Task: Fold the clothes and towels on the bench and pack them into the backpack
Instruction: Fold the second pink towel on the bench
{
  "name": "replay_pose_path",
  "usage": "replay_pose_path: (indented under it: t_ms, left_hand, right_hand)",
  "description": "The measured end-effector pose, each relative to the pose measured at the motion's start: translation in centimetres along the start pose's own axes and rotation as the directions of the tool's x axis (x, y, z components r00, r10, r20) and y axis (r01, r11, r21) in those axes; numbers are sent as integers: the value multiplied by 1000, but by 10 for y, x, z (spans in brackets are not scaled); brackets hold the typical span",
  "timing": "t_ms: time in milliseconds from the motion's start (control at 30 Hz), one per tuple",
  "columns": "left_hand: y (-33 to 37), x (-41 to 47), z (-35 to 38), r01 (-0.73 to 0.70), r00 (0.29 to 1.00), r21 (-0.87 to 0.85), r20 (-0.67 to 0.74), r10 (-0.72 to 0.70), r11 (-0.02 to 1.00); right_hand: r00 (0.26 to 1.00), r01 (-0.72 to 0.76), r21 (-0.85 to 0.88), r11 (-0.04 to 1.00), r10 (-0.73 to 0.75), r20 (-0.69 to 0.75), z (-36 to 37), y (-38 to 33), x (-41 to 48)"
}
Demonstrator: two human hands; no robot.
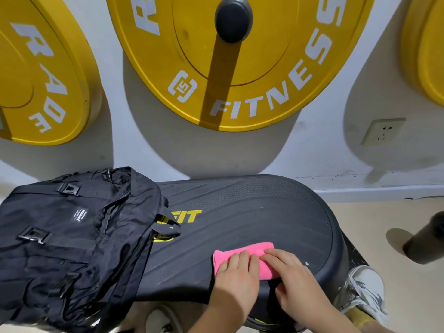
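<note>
The left hand [234, 278] and right hand [296, 284] are lying flat (grasping nothing) on a folded pink towel [249, 249] at the near edge of the black ribbed bench [252, 212], with bare surface beyond the fingertips and a black fabric backpack [72, 236] leftward.

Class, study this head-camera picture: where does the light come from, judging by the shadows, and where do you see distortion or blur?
Head view: shadows lie on the wall below the yellow weight plates, so light comes from above; the peg throws a stripe down the middle one; the bench edge bows, wide-angle distortion; the dark cup at right looks soft; the pink towel is sharp.
</note>
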State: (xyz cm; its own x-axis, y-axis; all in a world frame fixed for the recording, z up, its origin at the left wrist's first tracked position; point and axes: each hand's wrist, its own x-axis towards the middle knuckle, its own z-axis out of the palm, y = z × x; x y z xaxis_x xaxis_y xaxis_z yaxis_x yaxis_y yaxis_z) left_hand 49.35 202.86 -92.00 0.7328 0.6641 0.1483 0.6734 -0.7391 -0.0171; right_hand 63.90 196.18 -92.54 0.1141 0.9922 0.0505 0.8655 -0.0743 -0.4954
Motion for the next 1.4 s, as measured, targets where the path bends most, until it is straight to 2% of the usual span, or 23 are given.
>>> replay_pose_path:
  t_ms: [100, 167, 200, 233, 267, 333, 367, 400, 433, 500, 600, 633, 700, 733, 800, 867, 900, 933, 1100, 1167, 1267, 1300, 1400]
  left_hand:
    - [0, 14, -20, -3, 993, 25, 117, 0, 1000]
    - [-9, 25, -35, 159, 960, -127, 252, -123, 979]
    - [-14, 28, -45, 311, 929, -272, 289, -231, 911]
    - [-17, 30, -58, 442, 892, -456, 316, -324, 772]
    - [-17, 29, -73, 526, 849, -664, 379, -368, 532]
    - [-15, 22, -97, 506, 800, -860, 441, -407, 64]
    - [-12, 17, -107, 465, 778, -881, 454, -435, -88]
    - [-10, 10, -114, 435, 759, -886, 458, -464, -163]
    - [-8, 2, -118, 406, 754, -898, 433, -494, -167]
    - [-4, -13, -131, 354, 782, -935, 314, -539, -32]
    - [3, -28, -156, 291, 825, -909, 81, -560, 297]
    - [5, -31, -164, 271, 835, -891, 29, -550, 364]
    - [7, -40, -176, 229, 850, -893, -11, -527, 388]
    - [7, -45, -183, 221, 865, -909, 15, -501, 354]
    - [4, -59, -196, 207, 900, -959, 110, -421, 192]
    - [-5, -74, -204, 162, 938, -987, 159, -308, -18]
    - [-8, -81, -210, 155, 953, -985, 170, -252, -76]
    - [-12, -88, -216, 160, 958, -985, 172, -228, -69]
    - [-28, -107, -256, 272, 939, -879, 153, -309, 392]
    - [-44, -112, -269, 301, 936, -806, 148, -320, 509]
    - [-77, -112, -280, 308, 947, -722, 173, -270, 619]
    - [-91, -110, -282, 309, 947, -721, 176, -268, 620]
    - [-147, -98, -278, 345, 907, -714, 86, -413, 609]
  right_hand:
    - [988, -152, 324, 934, 129, 91, -12, -9, 7]
    - [962, -273, 582, 766, 225, 156, -25, -17, 8]
    - [938, -344, 690, 637, 266, 222, -32, -21, 8]
    - [909, -412, 751, 516, 283, 305, -42, -28, 7]
    - [883, -465, 781, 417, 282, 375, -52, -36, 4]
    - [841, -541, 779, 318, 204, 500, -75, -57, -2]
    - [832, -553, 789, 266, 122, 542, -85, -67, -4]
    - [828, -557, 807, 196, 60, 557, -93, -77, -5]
    - [831, -554, 818, 153, 38, 555, -103, -91, -7]
    - [860, -510, 847, 152, 91, 502, -112, -112, -10]
    - [919, -390, 819, 420, 229, 320, -115, -137, -17]
    - [933, -353, 789, 503, 250, 259, -115, -144, -21]
    - [956, -277, 739, 614, 252, 148, -119, -155, -28]
    - [965, -237, 729, 642, 243, 100, -124, -161, -32]
    - [977, -168, 723, 670, 209, 33, -134, -170, -40]
    - [984, -140, 763, 631, 172, 38, -145, -178, -48]
    - [986, -139, 799, 585, 153, 60, -149, -182, -52]
    - [986, -153, 819, 554, 137, 91, -153, -187, -55]
    - [986, -163, 821, 547, 60, 155, -156, -213, -55]
    - [990, -130, 819, 558, 33, 135, -155, -226, -45]
    - [997, -79, 815, 574, 29, 76, -147, -242, -21]
    - [998, -63, 808, 586, 33, 54, -143, -245, -10]
    - [998, 42, 679, 733, -2, -59, -124, -250, 27]
